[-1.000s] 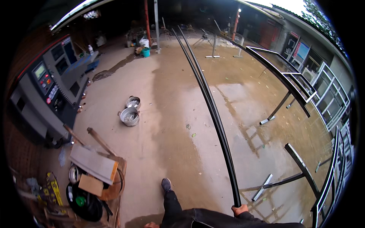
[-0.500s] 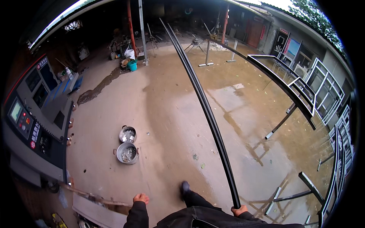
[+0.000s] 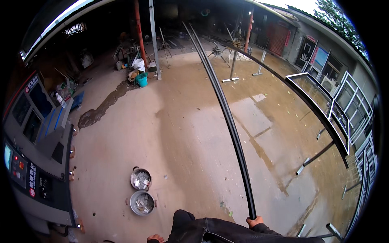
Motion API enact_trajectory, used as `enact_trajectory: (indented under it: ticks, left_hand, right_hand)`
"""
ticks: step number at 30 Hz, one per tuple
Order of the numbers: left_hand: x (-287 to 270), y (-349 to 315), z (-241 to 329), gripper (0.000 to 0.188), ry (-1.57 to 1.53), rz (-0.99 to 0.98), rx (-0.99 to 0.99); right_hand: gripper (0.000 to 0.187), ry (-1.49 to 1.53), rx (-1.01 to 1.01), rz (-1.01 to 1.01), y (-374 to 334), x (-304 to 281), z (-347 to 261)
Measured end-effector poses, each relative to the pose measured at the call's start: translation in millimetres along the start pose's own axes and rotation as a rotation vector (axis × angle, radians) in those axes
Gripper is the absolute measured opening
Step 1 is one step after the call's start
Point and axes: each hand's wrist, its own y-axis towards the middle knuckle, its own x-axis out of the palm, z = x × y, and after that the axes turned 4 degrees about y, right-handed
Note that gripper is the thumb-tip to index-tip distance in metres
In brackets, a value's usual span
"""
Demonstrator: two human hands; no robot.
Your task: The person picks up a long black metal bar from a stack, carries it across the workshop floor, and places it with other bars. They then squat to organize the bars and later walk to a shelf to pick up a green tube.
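Two long black metal profiles point(image 3: 231, 121) run side by side from my right side far out ahead, their far ends slightly apart. My right hand point(image 3: 254, 221) is closed around their near end. At the lower edge my left hand point(image 3: 155, 238) hangs by my left leg, partly cut off, with its fingers curled and nothing seen in them. Ahead of that hand, two metal pots point(image 3: 135, 208) with small pale metal pieces in them stand close together on the floor.
On the left stands a large grey machine point(image 3: 52, 170) with a control panel. A long black bar point(image 3: 312, 103) on stands bears white-edged frames point(image 3: 349, 133) at the right. A teal bucket point(image 3: 141, 79) sits by posts farther off. Wet patches point(image 3: 243, 162) cover part of the floor.
The view has moved forward and turned: pots and machine sit lower and frames slide right. My left hand has dropped to the lower edge. My right hand still holds the profiles.
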Motion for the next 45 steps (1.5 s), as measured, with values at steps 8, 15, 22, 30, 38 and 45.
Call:
enact_trajectory:
  ticks: [8,15,22,30,38,45]
  left_hand:
    - [34,167,225,0.021,0.025,-0.129,0.083]
    - [68,232,514,0.022,0.127,-0.091,0.218]
    - [128,284,758,0.025,0.178,-0.046,0.311]
    - [189,362,904,0.03,0.259,-0.007,0.079]
    - [280,410,1118,0.03,0.226,-0.024,0.101]
    - [357,554,1300,0.026,0.337,-0.117,0.041]
  right_hand:
    - [0.029,0.039,-0.011,0.06,108,86,-189]
    - [0.031,-0.102,-0.002,0.094,193,129,-318]
    - [0.031,-0.163,-0.001,0.118,272,191,-478]
    - [0.027,-0.092,0.056,0.036,396,250,-687]
    - [0.031,-0.155,-0.018,0.095,511,287,-837]
    - [0.029,-0.282,0.003,0.199,599,334,-1005]
